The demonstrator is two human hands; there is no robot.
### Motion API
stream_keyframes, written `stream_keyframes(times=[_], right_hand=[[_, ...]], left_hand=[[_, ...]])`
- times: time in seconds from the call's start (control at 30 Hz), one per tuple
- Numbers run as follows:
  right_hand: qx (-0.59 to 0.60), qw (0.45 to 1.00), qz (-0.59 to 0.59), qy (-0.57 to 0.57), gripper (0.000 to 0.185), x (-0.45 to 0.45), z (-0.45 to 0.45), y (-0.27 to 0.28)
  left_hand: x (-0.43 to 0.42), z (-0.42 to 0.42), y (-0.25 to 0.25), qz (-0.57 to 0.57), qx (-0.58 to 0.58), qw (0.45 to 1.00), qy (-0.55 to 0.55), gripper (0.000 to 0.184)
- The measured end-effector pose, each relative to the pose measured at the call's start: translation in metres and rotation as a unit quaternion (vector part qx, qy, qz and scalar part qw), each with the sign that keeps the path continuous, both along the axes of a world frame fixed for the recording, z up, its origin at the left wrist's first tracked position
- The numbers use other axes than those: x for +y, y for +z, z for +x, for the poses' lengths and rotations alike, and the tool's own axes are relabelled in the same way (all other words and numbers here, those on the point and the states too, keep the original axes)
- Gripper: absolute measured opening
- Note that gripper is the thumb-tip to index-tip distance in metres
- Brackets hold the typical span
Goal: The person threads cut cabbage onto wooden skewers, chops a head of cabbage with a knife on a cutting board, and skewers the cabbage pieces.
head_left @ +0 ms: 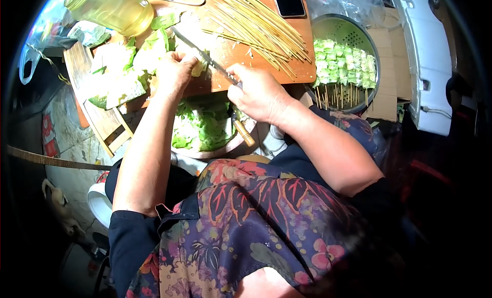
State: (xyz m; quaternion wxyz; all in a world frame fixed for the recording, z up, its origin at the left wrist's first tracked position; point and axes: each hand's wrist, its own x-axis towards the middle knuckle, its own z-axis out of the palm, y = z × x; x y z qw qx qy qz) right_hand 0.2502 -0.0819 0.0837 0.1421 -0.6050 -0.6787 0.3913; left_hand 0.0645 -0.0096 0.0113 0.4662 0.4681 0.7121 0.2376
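On the orange board, my left hand is closed around a piece of cabbage leaf. My right hand grips the handle of a knife, whose long blade points up and left, close to my left fingers. More cabbage leaves lie left of my left hand. A heap of bamboo skewers rests on the board beyond my right hand. Below the board's near edge, a bowl holds green leaves and a wooden-handled tool.
To the right, a metal colander holds rows of skewered cabbage. A yellowish clear container stands at the upper left. A phone lies at the board's far right corner. White foam stands at the far right.
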Motion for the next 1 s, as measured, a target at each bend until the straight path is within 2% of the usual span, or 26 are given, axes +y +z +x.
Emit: stream_keyframes(times=[0.07,0.17,0.37,0.67,0.77,0.8,0.87,1.0], right_hand=[[-0.008,1.0,-0.027,0.005,0.032,-0.005,-0.001,0.002],[-0.041,0.999,0.0,0.021,0.031,-0.008,0.0,0.001],[-0.055,0.996,-0.058,0.031,0.028,-0.005,0.003,0.014],[-0.01,0.995,-0.092,0.043,0.026,0.016,0.0,0.012],[-0.036,0.988,-0.151,0.021,0.028,0.023,-0.006,0.002],[-0.035,0.988,-0.151,0.019,0.028,0.021,-0.007,-0.005],[-0.025,0.997,-0.068,0.019,0.029,0.014,-0.007,-0.019],[-0.013,0.999,-0.031,-0.001,0.028,0.006,-0.006,-0.028]], left_hand=[[0.002,-0.006,-0.012,0.01,-0.089,0.995,0.034,0.021],[0.002,-0.004,-0.007,0.01,-0.062,0.998,0.029,0.021],[0.002,-0.001,0.006,0.022,0.004,1.0,-0.013,0.021],[0.009,-0.007,-0.01,-0.011,-0.019,1.0,-0.009,0.015],[0.009,-0.006,-0.002,-0.035,0.011,0.999,-0.027,0.016],[0.009,-0.006,-0.001,-0.034,0.012,0.999,-0.029,0.016],[0.008,-0.006,-0.002,-0.02,0.028,0.999,-0.035,0.017],[0.009,-0.015,-0.012,-0.019,0.024,0.998,-0.048,0.02]])
